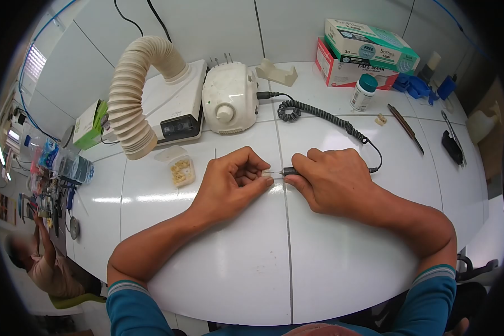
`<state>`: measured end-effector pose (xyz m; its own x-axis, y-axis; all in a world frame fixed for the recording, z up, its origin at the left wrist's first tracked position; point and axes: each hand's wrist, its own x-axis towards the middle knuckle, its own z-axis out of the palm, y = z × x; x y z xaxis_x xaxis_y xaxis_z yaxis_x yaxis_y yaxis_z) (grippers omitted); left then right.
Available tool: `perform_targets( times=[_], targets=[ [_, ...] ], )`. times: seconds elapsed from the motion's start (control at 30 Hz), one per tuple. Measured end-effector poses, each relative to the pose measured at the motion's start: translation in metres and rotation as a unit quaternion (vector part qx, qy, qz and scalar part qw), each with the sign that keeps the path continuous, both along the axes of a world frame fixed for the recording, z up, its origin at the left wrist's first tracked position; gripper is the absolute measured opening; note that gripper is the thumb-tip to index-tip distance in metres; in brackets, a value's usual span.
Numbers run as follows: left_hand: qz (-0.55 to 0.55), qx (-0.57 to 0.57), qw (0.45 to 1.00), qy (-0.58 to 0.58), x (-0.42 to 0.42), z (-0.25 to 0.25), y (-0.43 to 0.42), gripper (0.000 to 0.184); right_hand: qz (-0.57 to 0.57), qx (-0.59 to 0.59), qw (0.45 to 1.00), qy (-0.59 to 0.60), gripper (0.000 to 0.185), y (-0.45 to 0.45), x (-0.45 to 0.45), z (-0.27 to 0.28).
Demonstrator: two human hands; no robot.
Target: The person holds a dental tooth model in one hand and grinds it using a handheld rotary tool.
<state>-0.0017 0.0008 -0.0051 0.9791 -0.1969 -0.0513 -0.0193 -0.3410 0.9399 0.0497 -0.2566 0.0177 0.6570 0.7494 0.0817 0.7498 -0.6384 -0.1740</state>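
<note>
My right hand (pixel 339 180) is wrapped round a black rotary handpiece (pixel 290 171), its thin metal bur pointing left. My left hand (pixel 228 183) pinches a small pale piece (pixel 266 173) between thumb and fingers; its exact kind is too small to tell. The tip of the bur meets or nearly meets this piece. From the back of the handpiece a coiled black cord (pixel 326 117) runs to a white control unit (pixel 229 101) with a front knob. Left of my left hand stands an open clear plastic box (pixel 182 172) with several yellowish tooth-like pieces.
A ribbed extraction hose (pixel 127 95) arches from a white machine (pixel 179 92). Mask boxes (pixel 369 47), a green-capped bottle (pixel 363 93), a brown pen-like tool (pixel 405 129) and a black-handled tool (pixel 452 148) lie right. A water bottle (pixel 77 168) stands left; another person (pixel 53 269) sits beyond.
</note>
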Motion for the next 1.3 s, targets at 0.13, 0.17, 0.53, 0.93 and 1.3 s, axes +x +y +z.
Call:
perform_targets(
  times=[0.13, 0.17, 0.53, 0.93, 1.3],
  targets=[
    [0.001, -0.009, 1.000, 0.000, -0.0011, 0.0011, 0.0007, 0.022, 0.001, 0.035, 0.999, -0.017, 0.040, -0.0025, 0.0007, -0.0050],
    [0.001, -0.011, 1.000, 0.000, -0.0012, 0.0013, 0.0005, 0.022, 0.002, 0.032, 0.999, -0.016, 0.040, -0.0025, 0.0012, -0.0044],
    [-0.001, -0.020, 1.000, 0.007, -0.0008, 0.0000, 0.0018, 0.022, 0.004, 0.011, 1.000, -0.006, 0.042, -0.0005, 0.0012, -0.0015],
    [-0.004, -0.015, 1.000, 0.002, -0.0003, -0.0015, 0.0020, 0.021, -0.003, -0.013, 1.000, 0.008, 0.042, 0.0016, 0.0007, 0.0020],
    [-0.001, -0.002, 1.000, 0.003, 0.0001, -0.0011, 0.0011, 0.020, 0.006, -0.004, 1.000, -0.004, 0.042, 0.0003, 0.0015, -0.0004]
  ],
)
